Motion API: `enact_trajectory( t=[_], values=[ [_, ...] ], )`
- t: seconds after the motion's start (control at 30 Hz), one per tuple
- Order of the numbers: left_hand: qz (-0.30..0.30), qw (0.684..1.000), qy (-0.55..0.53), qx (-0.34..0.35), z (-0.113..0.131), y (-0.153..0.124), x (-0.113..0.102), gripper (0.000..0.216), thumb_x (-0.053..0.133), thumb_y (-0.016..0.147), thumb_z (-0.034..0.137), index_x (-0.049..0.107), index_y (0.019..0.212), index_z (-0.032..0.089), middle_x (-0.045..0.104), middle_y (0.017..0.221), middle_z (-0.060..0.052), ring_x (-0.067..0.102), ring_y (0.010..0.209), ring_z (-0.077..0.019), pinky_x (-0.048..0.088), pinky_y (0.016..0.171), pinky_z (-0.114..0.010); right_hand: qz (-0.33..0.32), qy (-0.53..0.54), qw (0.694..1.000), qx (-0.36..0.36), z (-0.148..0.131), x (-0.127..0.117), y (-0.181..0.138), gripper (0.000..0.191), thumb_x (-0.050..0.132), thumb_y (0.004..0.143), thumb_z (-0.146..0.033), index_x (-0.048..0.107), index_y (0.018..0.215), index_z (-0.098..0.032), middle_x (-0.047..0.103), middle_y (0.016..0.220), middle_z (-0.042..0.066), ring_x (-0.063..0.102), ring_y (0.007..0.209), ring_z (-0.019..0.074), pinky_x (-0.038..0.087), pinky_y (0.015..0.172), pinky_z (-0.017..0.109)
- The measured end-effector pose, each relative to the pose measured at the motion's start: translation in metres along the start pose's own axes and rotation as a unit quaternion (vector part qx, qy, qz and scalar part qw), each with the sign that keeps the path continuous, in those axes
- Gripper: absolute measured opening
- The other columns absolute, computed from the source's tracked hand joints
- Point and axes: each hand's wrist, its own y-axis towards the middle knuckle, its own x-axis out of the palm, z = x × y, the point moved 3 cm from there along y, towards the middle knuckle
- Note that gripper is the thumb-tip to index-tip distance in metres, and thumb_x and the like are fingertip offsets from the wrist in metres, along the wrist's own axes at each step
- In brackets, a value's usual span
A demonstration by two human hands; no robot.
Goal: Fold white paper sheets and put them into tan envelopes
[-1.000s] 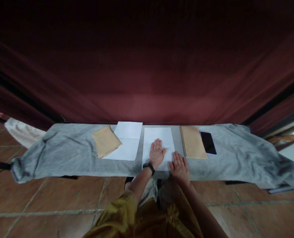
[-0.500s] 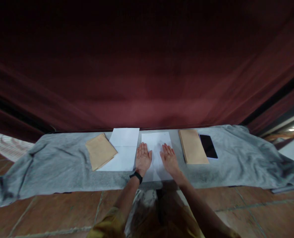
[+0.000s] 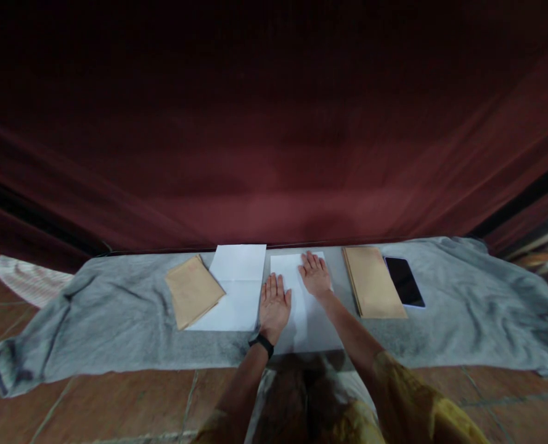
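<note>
The sheet of paper (image 3: 304, 317) lies open on the grey cloth (image 3: 116, 308), and everything else is placed from it here. The left hand (image 3: 274, 308) rests palm down over the sheet's left edge, fingers nearly together and thumb held out; the right hand (image 3: 315, 276) lies palm down near its far right corner, fingers a little spread. Neither hand pinches anything. The flattening looks well along, since the sheet is unfolded and mostly level; what seems left is the slight unevenness between the hands, though how firmly they press I cannot tell. Left of the sheet, a second sheet (image 3: 239, 302) lies open with a crease across it, partly under a stack of brown paper (image 3: 195, 293). Right of the sheet sits another brown stack (image 3: 375, 283), with a phone (image 3: 405, 282) just beyond it
</note>
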Motion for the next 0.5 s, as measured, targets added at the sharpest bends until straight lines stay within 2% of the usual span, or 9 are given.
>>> enact_trajectory(
  t=[0.27, 0.5],
  values=[
    [-0.012, 1.0, 0.007, -0.001, 0.002, 0.0, -0.002, 0.061, 0.03, 0.105, 0.039, 0.034, 0.157, 0.007, 0.033, 0.162, -0.019, 0.029, 0.152, -0.0294, 0.03, 0.123, -0.049, 0.026, -0.007, 0.998, 0.055, 0.039, -0.005, -0.01, 0.06, 0.032, 0.105, -0.043, 0.039, 0.155, -0.009, 0.042, 0.159, 0.016, 0.04, 0.146, 0.0296, 0.025, 0.121, 0.049],
    [-0.012, 1.0, 0.005, -0.002, 0.003, 0.001, -0.003, 0.061, 0.031, 0.105, 0.038, 0.034, 0.156, 0.006, 0.033, 0.162, -0.019, 0.031, 0.152, -0.0299, 0.029, 0.123, -0.049, 0.077, -0.017, 0.993, 0.089, 0.043, -0.017, -0.036, 0.057, 0.032, 0.105, -0.035, 0.041, 0.153, -0.004, 0.047, 0.154, 0.021, 0.044, 0.143, 0.0317, 0.031, 0.117, 0.049]
  ],
)
